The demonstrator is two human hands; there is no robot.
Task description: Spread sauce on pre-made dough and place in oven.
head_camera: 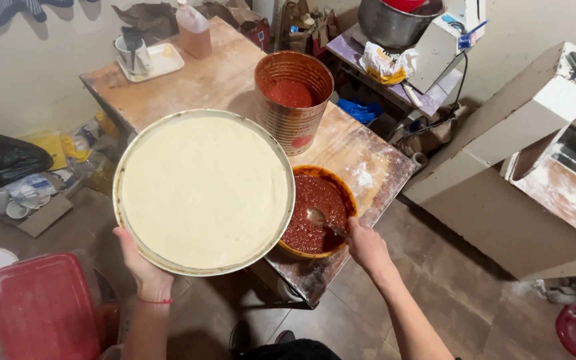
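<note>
My left hand (143,267) grips the near rim of a round metal pan (123,200) lined with pale flat dough (205,190), held above the table's near edge. My right hand (365,245) holds the handle of a spoon (320,220) that dips into an orange bowl of red tomato sauce (315,212) on the floured wooden table (361,160). Just behind the pan and the bowl stands a large open tin (293,100) with red sauce inside.
A white tray with a cup (147,59) and a plastic bottle of amber liquid (193,28) sit at the table's far end. A red lidded box (43,307) is at lower left. A pale machine (535,153) stands to the right, and a metal pot (388,25) behind.
</note>
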